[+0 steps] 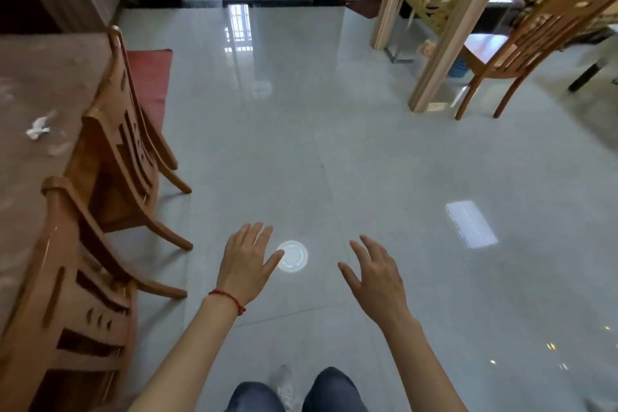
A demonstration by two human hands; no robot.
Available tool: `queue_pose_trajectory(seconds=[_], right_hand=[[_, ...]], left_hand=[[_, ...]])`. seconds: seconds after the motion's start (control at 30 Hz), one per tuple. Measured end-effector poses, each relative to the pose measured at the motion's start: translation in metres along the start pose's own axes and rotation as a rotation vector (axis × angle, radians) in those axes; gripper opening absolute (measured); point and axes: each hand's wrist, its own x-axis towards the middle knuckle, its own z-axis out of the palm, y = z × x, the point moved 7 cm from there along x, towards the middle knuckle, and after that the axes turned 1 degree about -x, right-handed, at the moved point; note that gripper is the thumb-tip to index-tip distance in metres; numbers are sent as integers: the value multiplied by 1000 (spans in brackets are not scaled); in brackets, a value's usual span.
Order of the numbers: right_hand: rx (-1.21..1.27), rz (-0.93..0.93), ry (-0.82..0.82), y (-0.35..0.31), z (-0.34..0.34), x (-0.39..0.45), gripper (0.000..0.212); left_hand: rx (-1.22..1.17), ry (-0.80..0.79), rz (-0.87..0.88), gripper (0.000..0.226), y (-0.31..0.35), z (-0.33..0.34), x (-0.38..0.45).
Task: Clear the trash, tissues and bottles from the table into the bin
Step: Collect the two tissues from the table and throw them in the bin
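Two hands, left (245,262) and right (376,281), released, empty, crumpled tissue (37,129) on table (30,84) far left.

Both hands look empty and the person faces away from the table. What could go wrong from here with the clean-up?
1. The crumpled tissue lies on the table at the far left edge of view, so it may be missed.
2. Two chairs stand along the table edge and could block the reach to it.
3. The left hand and right hand are open over glossy floor; the blue bin sits far off, half hidden behind a wooden post.
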Motion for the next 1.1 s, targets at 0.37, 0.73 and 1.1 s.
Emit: queue_pose_trajectory(seconds=[0.37,0.73,1.1], right_hand=[[7,-98,-66,15,5,203,50],[-41,-207,-156,4,4,389,53],[-11,-228,-152,-56,33,572,51]], left_hand=[[-11,49,-111,59,-14,-18,176],[4,107,-221,90,-42,-62,328],[-21,110,-238,83,-129,-101,493]])
